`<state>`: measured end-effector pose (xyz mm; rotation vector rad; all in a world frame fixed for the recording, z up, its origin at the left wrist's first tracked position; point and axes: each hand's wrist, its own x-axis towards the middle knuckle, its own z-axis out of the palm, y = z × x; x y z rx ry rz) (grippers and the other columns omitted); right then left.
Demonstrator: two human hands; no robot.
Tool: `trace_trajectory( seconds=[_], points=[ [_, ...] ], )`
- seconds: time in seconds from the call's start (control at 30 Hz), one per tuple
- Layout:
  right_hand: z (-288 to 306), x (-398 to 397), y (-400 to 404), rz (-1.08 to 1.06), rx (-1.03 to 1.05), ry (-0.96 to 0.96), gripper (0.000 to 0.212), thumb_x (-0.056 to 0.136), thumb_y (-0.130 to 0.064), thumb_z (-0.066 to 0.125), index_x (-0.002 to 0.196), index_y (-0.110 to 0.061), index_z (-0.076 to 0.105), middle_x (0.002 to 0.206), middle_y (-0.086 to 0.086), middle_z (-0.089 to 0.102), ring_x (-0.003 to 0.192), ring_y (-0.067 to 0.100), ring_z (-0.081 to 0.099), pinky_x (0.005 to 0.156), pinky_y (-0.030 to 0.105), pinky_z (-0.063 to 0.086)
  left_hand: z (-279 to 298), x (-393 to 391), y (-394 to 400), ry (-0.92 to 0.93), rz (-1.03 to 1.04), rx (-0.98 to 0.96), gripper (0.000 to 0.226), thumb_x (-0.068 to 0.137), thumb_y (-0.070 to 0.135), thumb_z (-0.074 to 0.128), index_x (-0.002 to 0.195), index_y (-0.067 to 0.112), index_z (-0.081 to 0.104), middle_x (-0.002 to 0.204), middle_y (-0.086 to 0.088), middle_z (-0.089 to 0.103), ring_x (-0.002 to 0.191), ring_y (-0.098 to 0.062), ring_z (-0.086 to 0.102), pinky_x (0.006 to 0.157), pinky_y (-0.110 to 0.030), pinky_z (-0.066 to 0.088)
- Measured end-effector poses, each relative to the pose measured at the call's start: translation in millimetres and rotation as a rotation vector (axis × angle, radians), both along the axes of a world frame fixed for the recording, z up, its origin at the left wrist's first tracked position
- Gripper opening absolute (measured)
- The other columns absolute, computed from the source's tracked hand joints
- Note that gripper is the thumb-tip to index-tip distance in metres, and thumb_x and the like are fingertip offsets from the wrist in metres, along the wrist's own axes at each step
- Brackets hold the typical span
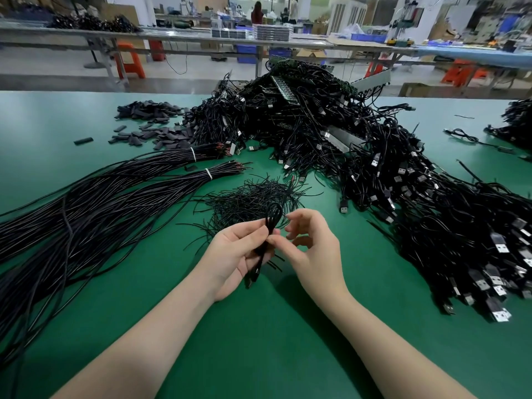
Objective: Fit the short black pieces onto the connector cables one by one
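Note:
My left hand (234,257) grips a folded black connector cable (270,223) over the green table (273,326); its loop sticks up above my fingers and its plug end hangs below my palm. My right hand (312,249) is beside it, thumb and forefinger pinching at the cable near my left fingertips. A heap of short black pieces (155,131) lies at the far left. Just beyond my hands sits a small tangle of thin black wire ties (250,197).
Two tied bundles of long black cables (86,208) fan across the left side. A large pile of black USB cables (403,191) covers the middle and right. Another cable heap (515,122) lies at the far right edge. Workbenches and orange stools stand behind.

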<state>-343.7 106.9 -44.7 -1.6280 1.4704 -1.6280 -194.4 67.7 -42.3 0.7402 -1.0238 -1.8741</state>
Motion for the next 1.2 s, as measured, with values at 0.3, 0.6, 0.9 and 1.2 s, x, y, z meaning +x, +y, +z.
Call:
trace_trajectory(
  seconds=[0.3, 0.6, 0.9, 1.2],
  points=[
    [0, -4, -2, 0.301, 0.158, -0.173, 0.022, 0.086, -0.006, 0.07, 0.094, -0.025, 0.074, 0.079, -0.008, 0.075, 0.072, 0.004, 0.067, 0.07, 0.017, 0.051, 1, 0, 2, -0.049, -0.043, -0.008, 0.018, 0.076, 0.019, 0.066, 0.086, 0.014, 0.08, 0.085, -0.007, 0.075, 0.072, -0.014, 0.071, 0.059, -0.021, 0.057],
    [2, -5, 0, 0.313, 0.19, -0.217, 0.017, 0.089, -0.005, 0.066, 0.093, -0.02, 0.074, 0.082, 0.0, 0.075, 0.074, 0.009, 0.068, 0.072, 0.021, 0.054, -5, -5, 3, -0.074, 0.059, -0.051, 0.016, 0.075, 0.02, 0.068, 0.086, 0.015, 0.078, 0.082, -0.007, 0.075, 0.071, -0.013, 0.071, 0.058, -0.022, 0.056],
    [59, -25, 4, 0.075, 0.151, -0.547, 0.01, 0.096, -0.018, 0.057, 0.092, -0.015, 0.066, 0.082, -0.001, 0.072, 0.082, 0.016, 0.069, 0.084, 0.041, 0.052, -6, -7, 7, -0.093, 0.085, -0.107, 0.038, 0.09, 0.033, 0.058, 0.123, 0.016, 0.053, 0.11, -0.009, 0.073, 0.105, -0.022, 0.069, 0.081, -0.029, 0.058],
    [124, -203, 17, -0.978, 0.51, 0.877, 0.031, 0.101, -0.021, 0.04, 0.121, -0.003, 0.054, 0.116, 0.03, 0.055, 0.107, 0.046, 0.052, 0.085, 0.048, 0.043, -2, -5, 8, -0.173, 0.084, -0.123, 0.02, 0.101, 0.017, 0.049, 0.116, 0.01, 0.06, 0.102, -0.012, 0.074, 0.099, -0.025, 0.071, 0.074, -0.026, 0.057]
  ],
)
